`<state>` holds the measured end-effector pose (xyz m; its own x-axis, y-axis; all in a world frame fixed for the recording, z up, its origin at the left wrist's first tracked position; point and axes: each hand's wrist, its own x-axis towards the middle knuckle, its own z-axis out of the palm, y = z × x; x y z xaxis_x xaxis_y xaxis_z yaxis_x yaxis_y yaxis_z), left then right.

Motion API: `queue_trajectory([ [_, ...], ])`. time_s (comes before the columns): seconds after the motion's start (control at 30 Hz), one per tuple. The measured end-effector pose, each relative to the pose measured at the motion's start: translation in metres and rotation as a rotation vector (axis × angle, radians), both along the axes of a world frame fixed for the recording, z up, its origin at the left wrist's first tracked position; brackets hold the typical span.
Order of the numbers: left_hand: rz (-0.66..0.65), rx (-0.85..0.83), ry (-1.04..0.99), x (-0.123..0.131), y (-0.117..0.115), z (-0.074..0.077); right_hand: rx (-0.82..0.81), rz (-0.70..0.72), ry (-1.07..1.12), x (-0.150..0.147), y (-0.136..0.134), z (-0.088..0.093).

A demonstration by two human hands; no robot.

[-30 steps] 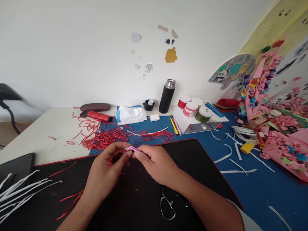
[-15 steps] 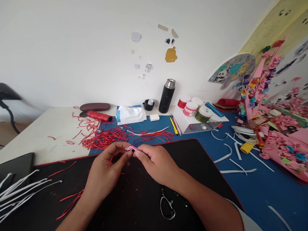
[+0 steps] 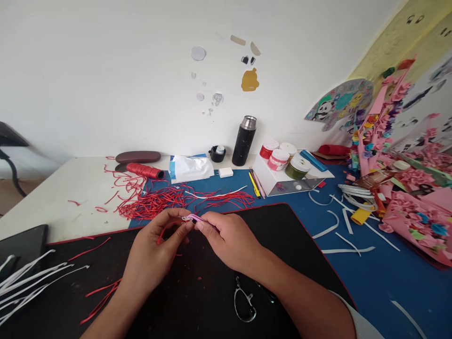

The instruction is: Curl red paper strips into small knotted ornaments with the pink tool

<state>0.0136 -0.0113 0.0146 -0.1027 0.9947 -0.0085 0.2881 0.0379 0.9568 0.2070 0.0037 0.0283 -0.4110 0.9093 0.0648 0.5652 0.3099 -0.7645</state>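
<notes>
Head view, my only feed. Left hand (image 3: 151, 249) pinched, thumb and forefinger, at white looped end of small pink-and-white piece (image 3: 194, 217); right hand (image 3: 233, 240) pinched on its other end, thumb tips close together. Piece held up above far part of black mat (image 3: 205, 301); too small for me to read finer detail. Red cord (image 3: 160, 234) curves inside left hand. Near right forearm I see eyeglasses (image 3: 245, 303), partly hidden, on mat. Beyond hands: heap of red cord pieces (image 3: 155, 202), spool of red cord (image 3: 144, 170).
</notes>
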Motion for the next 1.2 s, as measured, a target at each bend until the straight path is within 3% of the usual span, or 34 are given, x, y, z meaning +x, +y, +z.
queue_trajectory([
  [1.2, -0.001, -0.015, 0.04, -0.0007, 0.0002, -0.0018, 0.025, 0.009, -0.03, -0.0004, -0.0008, 0.0016],
])
